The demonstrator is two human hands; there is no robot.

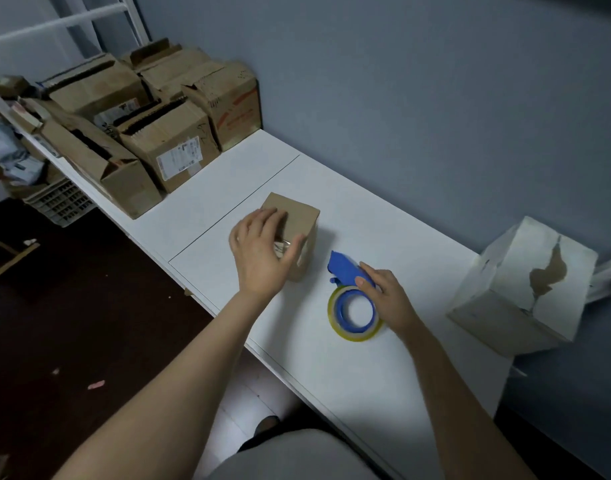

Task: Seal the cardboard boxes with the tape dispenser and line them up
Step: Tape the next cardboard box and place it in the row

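We see a plain brown cardboard box (297,216) and a blue plastic tape dispenser (343,268), its roll (335,322) yellow. A whitish cube-shaped box (508,268) shows a brown patch.

The white label (180,160) and red print (240,112) on stacked boxes (165,130) are illegible.

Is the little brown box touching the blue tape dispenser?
Apart. The head view shows a strip of bare white table between the box and the tape dispenser.

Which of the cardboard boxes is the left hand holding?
The small brown box mid-table, beside the blue tape dispenser. The larger boxes are piled far left and the white-coated box stands at right, both untouched.
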